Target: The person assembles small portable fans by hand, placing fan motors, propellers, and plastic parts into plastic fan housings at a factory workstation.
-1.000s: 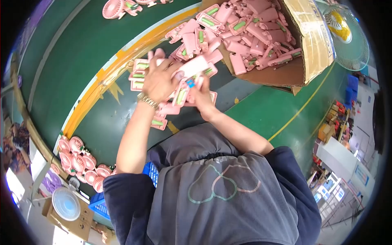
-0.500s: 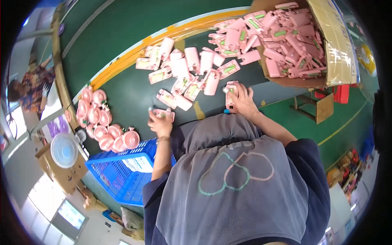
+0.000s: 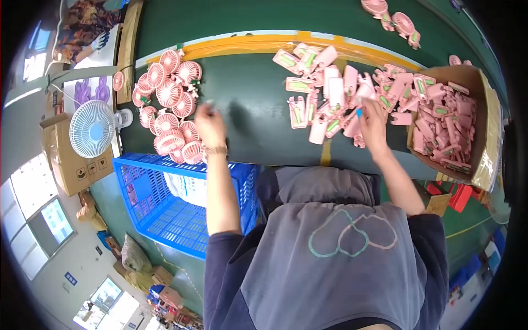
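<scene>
Pink fan handles lie in a loose heap on the dark green table, flat oblong shells, some showing a green patch on one face. The right hand rests at the heap's right edge, fingers curled around one pink piece; a small blue spot shows by the fingertips. The left hand hovers above the bare table just right of a cluster of round pink fan heads, fingers pinched on something small and blurred that I cannot make out; a bracelet sits at its wrist. Right of the heap, an open brown carton holds many more pink handles. A yellow strip runs along the table's far side. Below the fan heads stands a blue crate with a white sheet inside. At far left, a white-and-blue fan stands on a brown box that bears small dark square handling marks on its side.
</scene>
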The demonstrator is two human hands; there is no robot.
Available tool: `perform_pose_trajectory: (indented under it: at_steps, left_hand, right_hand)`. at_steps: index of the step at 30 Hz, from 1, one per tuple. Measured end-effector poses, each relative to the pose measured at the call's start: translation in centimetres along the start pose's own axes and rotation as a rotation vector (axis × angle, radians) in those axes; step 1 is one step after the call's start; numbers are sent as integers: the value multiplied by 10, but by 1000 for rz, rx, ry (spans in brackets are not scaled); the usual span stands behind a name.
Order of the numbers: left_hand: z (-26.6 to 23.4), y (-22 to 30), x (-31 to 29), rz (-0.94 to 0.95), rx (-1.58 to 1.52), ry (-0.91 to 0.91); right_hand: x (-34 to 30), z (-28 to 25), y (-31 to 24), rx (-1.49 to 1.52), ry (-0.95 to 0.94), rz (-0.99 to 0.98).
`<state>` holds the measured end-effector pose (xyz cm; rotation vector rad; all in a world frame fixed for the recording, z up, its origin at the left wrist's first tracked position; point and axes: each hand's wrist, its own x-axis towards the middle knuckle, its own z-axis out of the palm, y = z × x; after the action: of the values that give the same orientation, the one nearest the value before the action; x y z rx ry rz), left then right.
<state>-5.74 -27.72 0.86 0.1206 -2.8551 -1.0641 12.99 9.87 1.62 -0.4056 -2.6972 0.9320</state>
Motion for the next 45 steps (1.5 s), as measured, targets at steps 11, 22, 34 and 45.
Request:
perform_pose_trajectory:
  at_steps: [11,22,34,45]
  left_hand:
    - [-11,-25,147,540,758,-181]
    - [-26,-19,136,495,226,33]
    - [-30,22,72,313,-126,-326]
    - [-13,58,-8,211,-239,-529]
  right_hand:
    - [146,72,-18,-268,-350,-361]
    - [143,82,-18,-153,-284,-335]
    - [131,83,-28,94,-283,-280]
    - [62,41,-149,1190,-492,484]
